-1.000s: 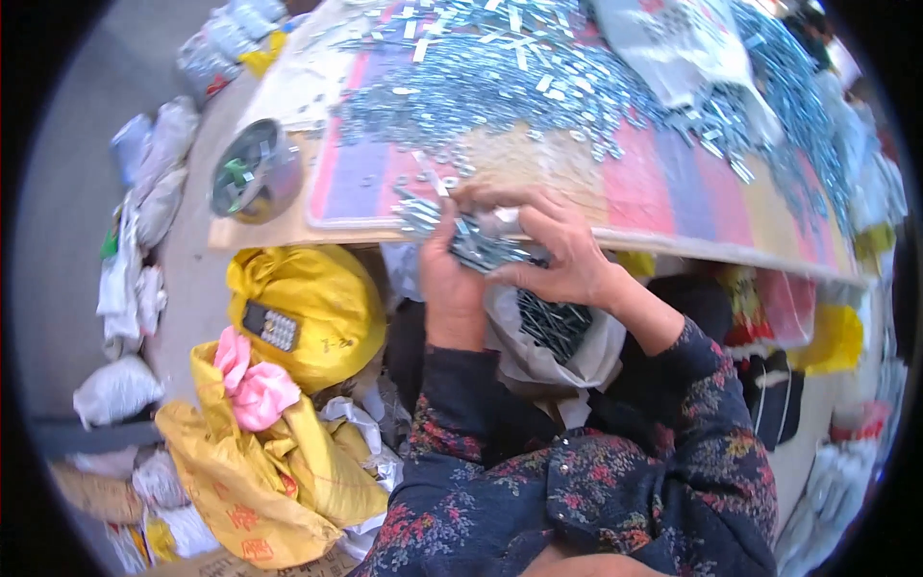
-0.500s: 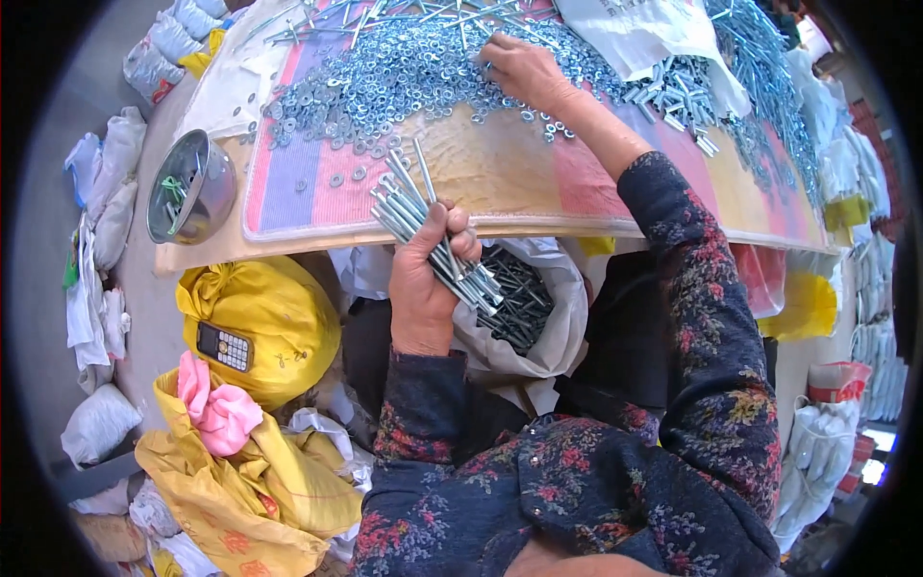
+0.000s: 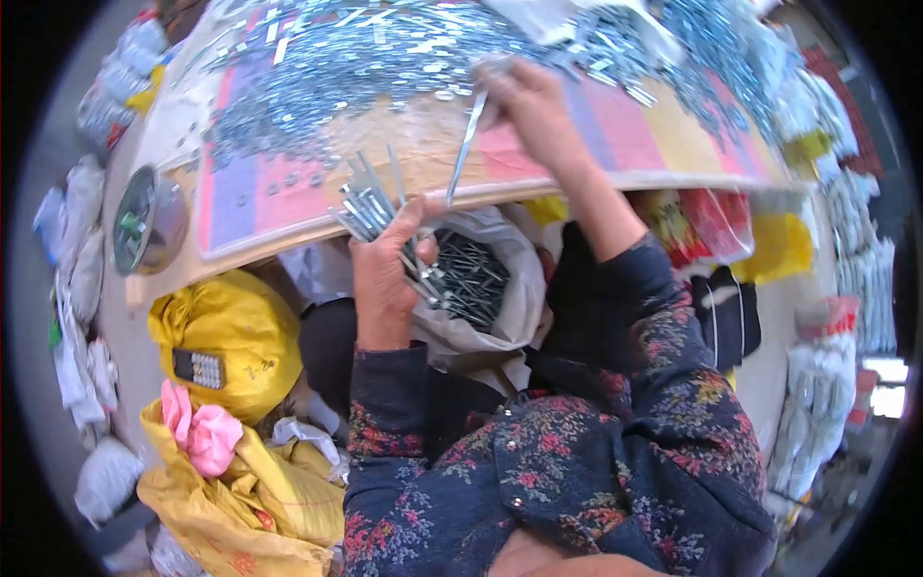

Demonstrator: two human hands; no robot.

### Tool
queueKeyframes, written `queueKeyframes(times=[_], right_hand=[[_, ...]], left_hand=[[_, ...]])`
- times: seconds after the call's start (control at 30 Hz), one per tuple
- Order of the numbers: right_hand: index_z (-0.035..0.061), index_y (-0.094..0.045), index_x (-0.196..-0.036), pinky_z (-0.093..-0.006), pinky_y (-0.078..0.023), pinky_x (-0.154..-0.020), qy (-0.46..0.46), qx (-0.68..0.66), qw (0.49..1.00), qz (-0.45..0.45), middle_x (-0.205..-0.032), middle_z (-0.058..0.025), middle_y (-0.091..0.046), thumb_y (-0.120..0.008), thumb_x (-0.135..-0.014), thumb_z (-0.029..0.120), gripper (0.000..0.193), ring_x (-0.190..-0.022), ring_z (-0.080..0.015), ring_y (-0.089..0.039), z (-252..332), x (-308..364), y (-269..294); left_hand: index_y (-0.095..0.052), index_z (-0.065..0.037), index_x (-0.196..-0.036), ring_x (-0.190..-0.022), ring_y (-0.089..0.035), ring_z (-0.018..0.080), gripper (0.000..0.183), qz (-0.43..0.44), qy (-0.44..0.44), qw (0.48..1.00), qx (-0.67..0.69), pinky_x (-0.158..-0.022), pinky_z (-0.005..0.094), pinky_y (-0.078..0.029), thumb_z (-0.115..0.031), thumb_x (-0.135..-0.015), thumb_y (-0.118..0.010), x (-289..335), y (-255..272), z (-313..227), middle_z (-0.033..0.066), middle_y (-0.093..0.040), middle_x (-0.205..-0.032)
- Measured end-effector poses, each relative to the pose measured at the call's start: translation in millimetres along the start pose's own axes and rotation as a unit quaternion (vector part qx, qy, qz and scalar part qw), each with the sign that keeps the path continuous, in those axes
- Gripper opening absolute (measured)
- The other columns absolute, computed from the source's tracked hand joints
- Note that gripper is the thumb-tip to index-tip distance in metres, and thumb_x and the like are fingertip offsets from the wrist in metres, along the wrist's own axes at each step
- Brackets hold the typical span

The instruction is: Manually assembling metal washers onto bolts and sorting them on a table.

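My left hand (image 3: 386, 274) is closed around a bundle of long silver bolts (image 3: 363, 210), just in front of the table edge. Below its fingers a white sack (image 3: 519, 308) stands open, filled with darker-looking bolts (image 3: 473, 279). Over the table's near part, my right hand (image 3: 534, 108) pinches a single long bolt (image 3: 465, 149) near its upper end. That bolt hangs slanting down, its lower end by the table edge. Motion blurs the fingertips. Beyond both hands spreads a heap of small metal washers (image 3: 317, 91) on the striped mat (image 3: 279, 216).
Loose bolts (image 3: 620, 58) and a white sheet lie at the table's far right. A metal bowl (image 3: 151, 221) sits at its left corner. Left of my lap are a yellow bundle (image 3: 255, 337) with a phone (image 3: 199, 368) and a yellow sack (image 3: 279, 490) with pink cloth.
My right hand has left the washer heap and come nearer, now with a long bolt in its fingers. The left hand still grips its bundle. The whole view has shifted and blurred.
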State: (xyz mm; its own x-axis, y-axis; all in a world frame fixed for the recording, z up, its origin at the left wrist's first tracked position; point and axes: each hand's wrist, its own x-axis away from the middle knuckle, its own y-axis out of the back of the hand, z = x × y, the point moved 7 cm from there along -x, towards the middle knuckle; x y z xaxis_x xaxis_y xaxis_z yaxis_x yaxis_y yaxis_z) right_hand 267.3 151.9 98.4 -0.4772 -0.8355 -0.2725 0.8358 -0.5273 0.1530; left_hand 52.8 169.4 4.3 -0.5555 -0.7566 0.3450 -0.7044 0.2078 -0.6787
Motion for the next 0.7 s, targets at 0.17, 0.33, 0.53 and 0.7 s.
queueKeyframes(times=[0.17,0.33,0.53,0.7], right_hand=[[0.0015,-0.06,-0.099,-0.0196,-0.045,-0.053,-0.049,-0.06,0.996,0.039,-0.077,-0.0029,-0.063,-0.057,-0.095,0.02,0.019,-0.06,-0.0097,-0.063,-17,52,-13],[-0.0013,-0.061,-0.098,-0.025,-0.05,-0.057,-0.079,-0.105,0.991,0.042,-0.082,-0.0055,-0.066,-0.057,-0.095,0.021,0.023,-0.064,-0.0135,-0.066,-18,80,20],[0.0022,-0.067,-0.098,-0.0307,-0.051,-0.069,-0.059,0.29,0.936,-0.191,-0.082,-0.0114,-0.068,-0.059,-0.086,0.022,0.024,-0.077,-0.0192,-0.066,-65,47,204],[0.0003,-0.068,-0.089,-0.0422,-0.052,-0.076,0.082,0.626,0.739,-0.236,-0.085,-0.0208,-0.067,-0.063,-0.082,0.028,0.029,-0.083,-0.0357,-0.066,-85,1,259]], left_hand=[[-0.058,0.006,-0.103,-0.048,-0.053,0.0114,0.021,0.065,0.045,0.992,-0.097,-0.04,0.0204,-0.041,-0.004,-0.085,-0.065,14,-4,34,0.0173,-0.067,-0.083],[-0.058,0.003,-0.1,-0.049,-0.052,0.0131,0.018,0.154,0.113,0.979,-0.071,-0.042,0.0209,-0.042,-0.007,-0.086,-0.064,22,-13,61,0.0123,-0.06,-0.077],[-0.057,0.003,-0.097,-0.054,-0.056,0.0164,0.017,0.138,0.081,0.981,-0.106,-0.044,0.0232,-0.047,-0.003,-0.083,-0.064,29,-22,63,0.0157,-0.061,-0.079],[-0.057,0.003,-0.095,-0.052,-0.056,0.0159,0.014,0.122,0.106,0.98,-0.116,-0.043,0.0232,-0.046,-0.003,-0.084,-0.063,19,-20,75,0.0143,-0.061,-0.077]])
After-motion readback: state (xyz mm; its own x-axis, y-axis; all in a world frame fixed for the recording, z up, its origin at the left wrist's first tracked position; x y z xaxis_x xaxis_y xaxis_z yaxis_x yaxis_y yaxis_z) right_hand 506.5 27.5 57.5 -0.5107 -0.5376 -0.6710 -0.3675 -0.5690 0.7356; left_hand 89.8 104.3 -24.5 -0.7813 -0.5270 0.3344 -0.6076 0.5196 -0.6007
